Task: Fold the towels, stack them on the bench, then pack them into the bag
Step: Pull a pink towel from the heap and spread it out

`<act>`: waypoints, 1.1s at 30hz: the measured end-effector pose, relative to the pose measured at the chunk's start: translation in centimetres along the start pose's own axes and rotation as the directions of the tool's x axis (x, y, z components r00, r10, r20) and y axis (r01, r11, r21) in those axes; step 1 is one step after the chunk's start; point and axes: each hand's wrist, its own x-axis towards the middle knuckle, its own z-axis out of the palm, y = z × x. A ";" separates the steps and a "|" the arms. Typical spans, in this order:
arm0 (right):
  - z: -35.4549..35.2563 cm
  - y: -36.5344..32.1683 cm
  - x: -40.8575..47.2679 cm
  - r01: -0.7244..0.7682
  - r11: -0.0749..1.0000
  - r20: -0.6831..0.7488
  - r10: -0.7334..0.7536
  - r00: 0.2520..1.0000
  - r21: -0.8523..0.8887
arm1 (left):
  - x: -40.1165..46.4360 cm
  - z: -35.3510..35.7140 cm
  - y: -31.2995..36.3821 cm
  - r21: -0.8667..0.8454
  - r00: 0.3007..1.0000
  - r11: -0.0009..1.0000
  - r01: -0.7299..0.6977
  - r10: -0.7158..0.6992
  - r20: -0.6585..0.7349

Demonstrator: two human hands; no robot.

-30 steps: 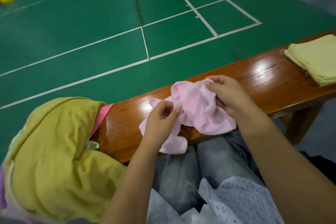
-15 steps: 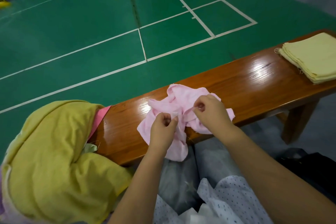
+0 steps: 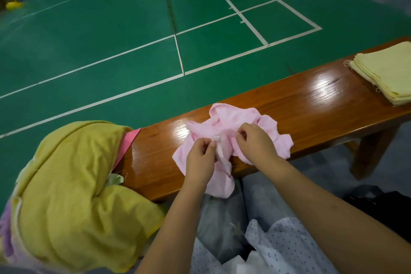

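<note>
A crumpled pink towel (image 3: 235,122) lies on the glossy wooden bench (image 3: 307,104), one end hanging over the near edge. My left hand (image 3: 201,158) pinches its fabric near the front edge. Close beside it, my right hand (image 3: 255,142) pinches another fold. A neat stack of folded pale yellow towels (image 3: 387,73) rests at the bench's right end. At the left end sits a heap of unfolded cloths (image 3: 73,184), mostly mustard yellow with pink and lilac showing. A dark bag (image 3: 382,204) is partly visible on the floor at lower right.
Beyond the bench stretches a green court floor (image 3: 111,29) with white lines. A bare shiny stretch of bench separates the pink towel from the yellow stack. My knees in grey trousers (image 3: 222,218) sit under the near edge. A bench leg (image 3: 369,153) stands at right.
My right hand came down from the towel's raised upper edge to pinch a fold next to my left hand. The pink towel has settled flatter and spread on the bench.
</note>
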 end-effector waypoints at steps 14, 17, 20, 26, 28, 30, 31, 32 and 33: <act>-1.4 -0.4 -2.2 0.056 0.927 0.026 -0.071 0.997 0.370 | -0.7 1.4 1.2 -0.256 0.996 0.966 -0.029 0.049 0.071; -1.4 -0.4 -2.4 0.069 0.920 0.034 -0.089 0.995 0.386 | -0.5 1.6 0.9 -0.205 0.997 0.977 -0.051 0.063 0.053; -1.7 -0.5 -2.4 0.052 0.932 0.092 -0.090 0.992 0.358 | -0.3 1.9 1.1 -0.035 0.997 0.996 -0.077 0.078 0.022; -2.3 -1.0 -2.6 0.011 0.954 0.152 -0.059 0.987 0.300 | 0.0 1.8 1.1 0.009 0.997 0.997 -0.082 0.082 0.007; -2.7 -1.2 -2.8 0.006 0.942 0.158 -0.063 0.985 0.336 | 0.1 1.8 1.1 -0.003 0.996 0.996 -0.084 0.084 0.008; -2.8 -1.2 -2.8 0.008 0.939 0.158 -0.066 0.985 0.345 | 0.2 1.8 1.0 -0.013 0.996 0.996 -0.085 0.085 0.014; -2.8 -1.2 -2.6 0.005 0.938 0.154 -0.062 0.986 0.347 | 0.3 1.9 1.0 -0.007 0.996 0.996 -0.091 0.091 0.021; -2.7 -1.1 -2.5 -0.007 0.940 0.151 -0.047 0.987 0.341 | 0.4 2.0 0.9 0.004 0.994 0.995 -0.101 0.100 0.031; -2.7 -1.0 -2.2 -0.027 0.945 0.152 -0.024 0.988 0.325 | 0.5 2.1 0.9 0.013 0.993 0.994 -0.110 0.110 0.046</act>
